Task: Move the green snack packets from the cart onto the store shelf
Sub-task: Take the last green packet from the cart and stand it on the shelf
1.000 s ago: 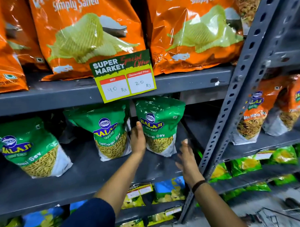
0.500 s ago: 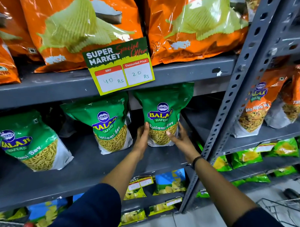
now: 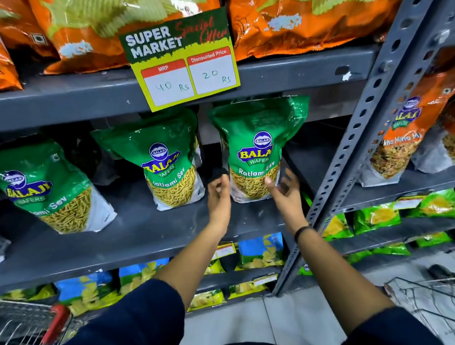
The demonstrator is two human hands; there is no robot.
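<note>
Middle shelf, centre of frame: glossy green plastic Ratlami Sev packet [image 3: 256, 150] stands upright on the grey metal shelf board [image 3: 135, 235], just right of a second green packet of the same kind [image 3: 169, 164]; a third [image 3: 46, 189] leans at the left edge.

Left hand [image 3: 218, 196] sits at the packet's lower left edge, fingers loosely curled, apparently touching or just beside it. Right hand [image 3: 286, 191] is at the lower right corner, fingers spread, thumb against the front face. Neither hand is clenched round the packet: steadying contact, not a carry.

Wire cart with red handle [image 3: 28, 331] shows at lower left.

Risks, as judged:
- Packet is top-heavy and soft-based; letting go abruptly could tip it forward off the board.
- Its top nearly meets the yellow-and-green price card [image 3: 181, 57]; pushing upward could knock the card loose.
</note>
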